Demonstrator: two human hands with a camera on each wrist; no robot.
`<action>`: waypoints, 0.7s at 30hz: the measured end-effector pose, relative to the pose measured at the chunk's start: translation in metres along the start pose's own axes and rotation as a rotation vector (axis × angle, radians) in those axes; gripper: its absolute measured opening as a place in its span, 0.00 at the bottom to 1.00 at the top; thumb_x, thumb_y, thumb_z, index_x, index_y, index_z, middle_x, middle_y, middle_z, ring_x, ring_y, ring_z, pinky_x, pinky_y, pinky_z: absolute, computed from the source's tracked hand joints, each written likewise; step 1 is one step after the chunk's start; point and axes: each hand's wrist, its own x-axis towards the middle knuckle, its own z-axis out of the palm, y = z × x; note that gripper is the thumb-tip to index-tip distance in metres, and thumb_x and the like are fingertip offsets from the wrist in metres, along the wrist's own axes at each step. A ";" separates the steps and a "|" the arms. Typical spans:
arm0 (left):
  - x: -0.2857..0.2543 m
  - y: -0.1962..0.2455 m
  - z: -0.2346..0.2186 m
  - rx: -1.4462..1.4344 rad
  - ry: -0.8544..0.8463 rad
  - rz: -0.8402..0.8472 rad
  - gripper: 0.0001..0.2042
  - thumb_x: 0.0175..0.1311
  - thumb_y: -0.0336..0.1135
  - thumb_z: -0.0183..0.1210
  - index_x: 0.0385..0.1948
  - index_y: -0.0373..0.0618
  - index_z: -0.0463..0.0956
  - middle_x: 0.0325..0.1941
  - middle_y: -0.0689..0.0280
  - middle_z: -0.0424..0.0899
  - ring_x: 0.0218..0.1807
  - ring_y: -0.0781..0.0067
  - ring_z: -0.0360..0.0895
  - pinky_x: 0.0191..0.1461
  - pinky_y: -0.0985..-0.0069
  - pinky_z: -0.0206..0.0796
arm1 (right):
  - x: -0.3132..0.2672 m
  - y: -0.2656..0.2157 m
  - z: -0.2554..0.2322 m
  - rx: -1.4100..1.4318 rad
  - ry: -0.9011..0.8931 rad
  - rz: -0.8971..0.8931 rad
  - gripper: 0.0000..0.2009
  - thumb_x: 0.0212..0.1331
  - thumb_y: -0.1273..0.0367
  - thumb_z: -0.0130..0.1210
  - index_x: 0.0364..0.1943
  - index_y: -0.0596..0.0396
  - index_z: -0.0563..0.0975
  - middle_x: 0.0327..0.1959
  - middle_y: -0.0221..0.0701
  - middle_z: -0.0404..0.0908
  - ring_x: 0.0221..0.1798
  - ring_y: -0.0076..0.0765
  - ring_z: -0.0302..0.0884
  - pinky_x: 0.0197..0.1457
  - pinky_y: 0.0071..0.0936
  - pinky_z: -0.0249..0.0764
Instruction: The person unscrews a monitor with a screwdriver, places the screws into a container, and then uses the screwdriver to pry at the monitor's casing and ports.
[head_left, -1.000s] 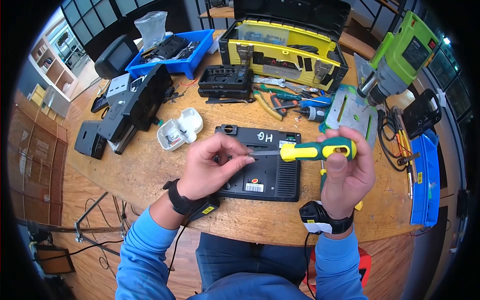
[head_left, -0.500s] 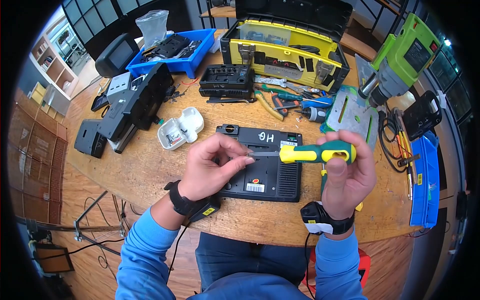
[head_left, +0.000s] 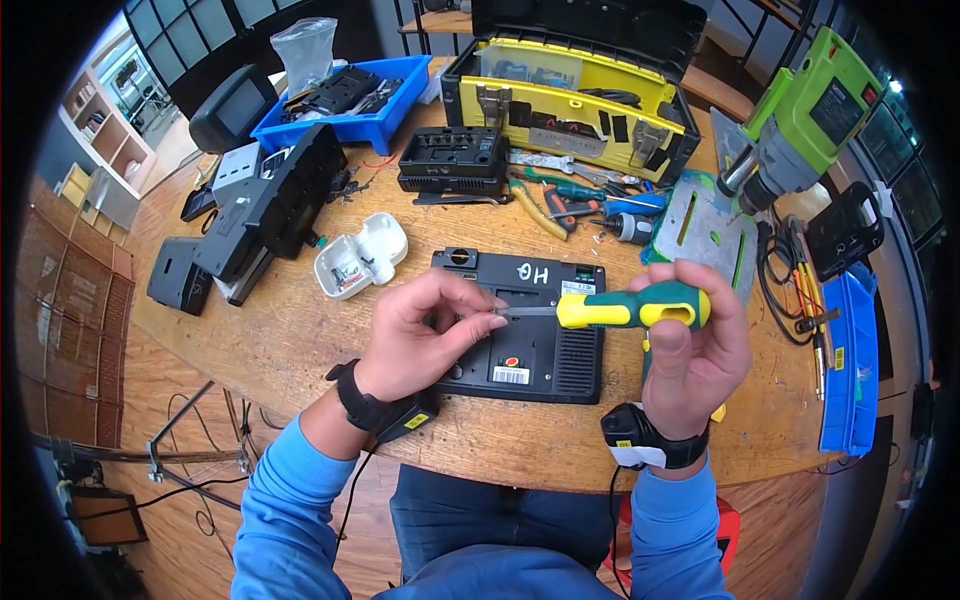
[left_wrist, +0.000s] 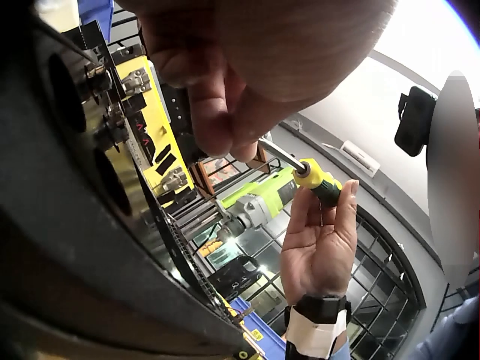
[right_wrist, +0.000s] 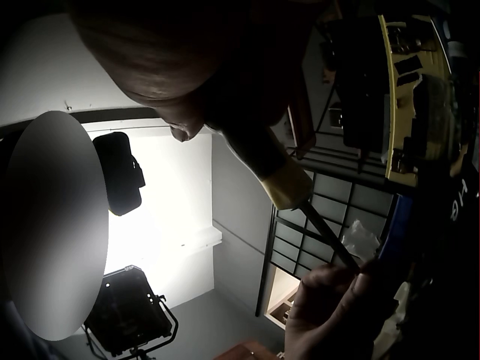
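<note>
My right hand [head_left: 700, 350] holds a screwdriver [head_left: 605, 308] by its green and yellow handle, thumb and fingers around the handle's end. The shaft points left and lies about level. At its tip, my left hand [head_left: 425, 330] pinches with thumb and index finger; those fingertips hide the very end, and I cannot tell whether a small part is held there too. In the left wrist view the metal shaft [left_wrist: 283, 156] runs from the pinching fingers to the handle. Below both hands a black device housing [head_left: 520, 350] marked HQ lies on the table.
An opened white case [head_left: 362, 258] with small parts stands left of the housing. Pliers and other tools [head_left: 570, 200] lie before the yellow toolbox [head_left: 570, 120]. A green drill on a stand [head_left: 815, 110] rises at right; black housings [head_left: 260, 220] are stacked at left.
The screwdriver's handle has turned slightly about its length in my right hand, the hole in it shifting downward. My left hand keeps its pinch at the tip.
</note>
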 end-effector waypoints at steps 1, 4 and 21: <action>0.000 0.000 0.000 0.041 0.003 0.021 0.12 0.64 0.21 0.74 0.40 0.42 0.79 0.46 0.59 0.91 0.41 0.84 0.86 0.40 0.85 0.77 | 0.000 0.000 0.000 0.000 0.000 0.001 0.27 0.66 0.63 0.74 0.62 0.65 0.76 0.53 0.41 0.83 0.53 0.36 0.87 0.60 0.34 0.84; -0.004 0.001 -0.002 0.114 -0.004 0.085 0.11 0.64 0.21 0.74 0.40 0.42 0.79 0.45 0.61 0.92 0.41 0.84 0.86 0.38 0.85 0.76 | -0.001 -0.001 0.001 0.007 -0.011 0.020 0.28 0.63 0.64 0.76 0.62 0.64 0.77 0.53 0.40 0.83 0.53 0.36 0.87 0.60 0.34 0.84; -0.026 0.018 0.007 0.232 0.072 0.177 0.07 0.64 0.21 0.72 0.37 0.40 0.82 0.39 0.60 0.94 0.33 0.77 0.90 0.38 0.79 0.81 | -0.011 -0.006 0.014 0.039 -0.002 0.097 0.25 0.63 0.76 0.74 0.61 0.67 0.76 0.52 0.42 0.85 0.54 0.29 0.85 0.59 0.27 0.85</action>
